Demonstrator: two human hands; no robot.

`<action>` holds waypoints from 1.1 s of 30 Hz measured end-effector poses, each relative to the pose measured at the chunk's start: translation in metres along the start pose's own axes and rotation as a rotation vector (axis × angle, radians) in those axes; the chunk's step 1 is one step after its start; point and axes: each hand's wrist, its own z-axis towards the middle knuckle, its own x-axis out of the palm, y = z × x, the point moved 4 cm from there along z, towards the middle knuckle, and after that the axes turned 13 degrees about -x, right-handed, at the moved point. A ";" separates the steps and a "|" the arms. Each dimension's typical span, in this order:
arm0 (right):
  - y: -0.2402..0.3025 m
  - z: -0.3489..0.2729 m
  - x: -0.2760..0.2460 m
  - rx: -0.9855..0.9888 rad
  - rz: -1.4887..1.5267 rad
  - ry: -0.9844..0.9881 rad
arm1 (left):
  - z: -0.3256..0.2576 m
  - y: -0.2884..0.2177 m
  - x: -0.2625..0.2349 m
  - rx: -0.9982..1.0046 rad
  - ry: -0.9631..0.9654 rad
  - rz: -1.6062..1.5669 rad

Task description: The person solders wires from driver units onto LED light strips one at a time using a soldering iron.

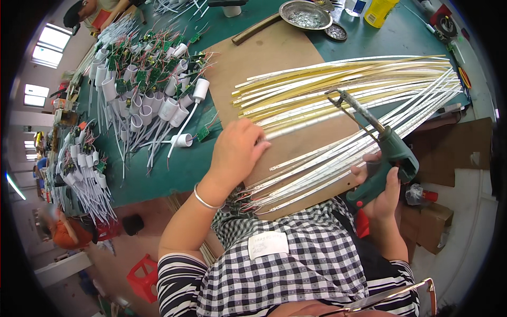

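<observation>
My right hand [381, 196] is wrapped round the handle of a green soldering gun [393, 153]. The gun's long metal barrel points up and to the left, over a fan of narrow white and yellow LED strips [317, 100]. At the left ends of these strips, my left hand [236, 150] is closed with curled fingers. Its thumb and forefinger meet at the end of a white strip [296, 127]; the exact grip is partly hidden. Closer to my body lies a second bundle of white strips [311, 179], with small wires at its left ends.
A brown board [232, 68] lies under the strips on the green table [163, 185]. White lamp cups with wires and circuit boards [142, 100] are heaped at left. A metal bowl [306, 16], a small round tin [336, 33] and a yellow bottle [379, 11] stand at the back. A red stool [142, 277] is on the floor.
</observation>
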 end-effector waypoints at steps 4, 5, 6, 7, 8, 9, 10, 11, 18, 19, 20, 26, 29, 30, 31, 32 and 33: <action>0.004 -0.003 -0.003 0.039 -0.023 -0.059 | -0.011 -0.005 0.005 0.035 0.076 0.068; 0.004 -0.004 -0.004 0.045 -0.017 -0.077 | -0.011 -0.004 0.004 0.012 0.075 0.044; 0.003 -0.004 -0.005 0.052 0.004 -0.109 | -0.011 -0.004 0.002 -0.011 0.065 0.016; 0.002 -0.004 -0.004 0.047 -0.019 -0.085 | -0.010 -0.005 0.002 0.012 0.054 0.026; 0.001 -0.004 -0.004 0.044 -0.028 -0.076 | -0.010 -0.007 0.001 0.034 0.035 0.033; 0.001 -0.004 -0.004 0.045 -0.037 -0.076 | -0.010 -0.008 0.001 0.042 0.019 0.041; 0.001 -0.004 -0.002 0.038 -0.043 -0.047 | -0.012 -0.010 0.000 0.068 -0.005 0.066; 0.001 -0.003 -0.002 0.034 -0.048 -0.029 | -0.015 -0.012 0.000 0.082 -0.025 0.095; -0.001 -0.006 -0.002 0.065 -0.035 -0.030 | -0.034 -0.012 0.004 0.117 0.042 0.019; -0.001 -0.007 -0.001 0.053 -0.051 0.009 | -0.036 -0.013 0.004 0.140 0.037 0.016; -0.001 -0.007 0.000 0.048 -0.060 0.031 | -0.039 -0.014 0.003 0.139 0.042 0.019; -0.003 -0.011 0.002 0.062 -0.076 0.016 | -0.024 0.000 -0.007 0.010 -0.020 -0.114; -0.002 -0.011 0.000 0.062 -0.071 0.012 | -0.021 0.005 -0.009 -0.027 -0.024 -0.075; -0.001 -0.011 0.000 0.055 -0.062 0.008 | -0.022 0.004 -0.008 -0.016 -0.022 -0.063; -0.001 -0.012 -0.001 0.068 -0.065 0.007 | -0.022 0.005 -0.007 -0.037 -0.014 -0.047; -0.002 -0.012 -0.002 0.075 -0.061 0.003 | -0.022 0.004 -0.005 -0.039 -0.009 -0.036; -0.002 -0.013 -0.003 0.076 -0.048 -0.006 | -0.023 0.004 -0.005 -0.042 -0.005 -0.024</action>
